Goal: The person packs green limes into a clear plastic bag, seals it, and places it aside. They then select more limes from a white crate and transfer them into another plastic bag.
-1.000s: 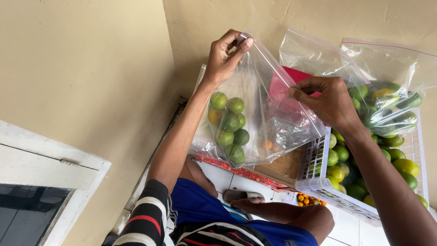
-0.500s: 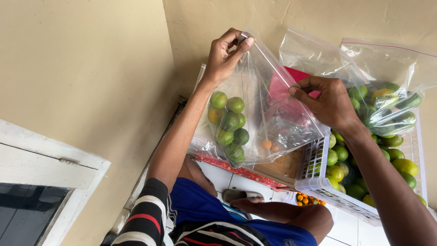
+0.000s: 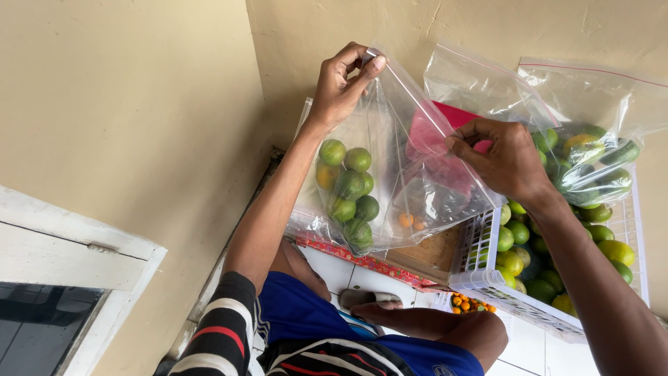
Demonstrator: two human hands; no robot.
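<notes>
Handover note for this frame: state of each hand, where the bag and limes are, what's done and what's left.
Left hand: pinching one top corner of the clear zip bag.
Right hand: pinching the bag's top edge at the other end.
Limes: a cluster inside the bag, low at the left-hand side.
White basket: holds more limes, beside the bag.
Done: limes bagged.
Left: whether the zip is closed cannot be told.

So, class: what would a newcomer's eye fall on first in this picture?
Probably the clear zip bag at centre, pinched at its top edge by the left hand and right hand, with green limes heaped in its left side. To the right, a white basket holds more limes.
</notes>
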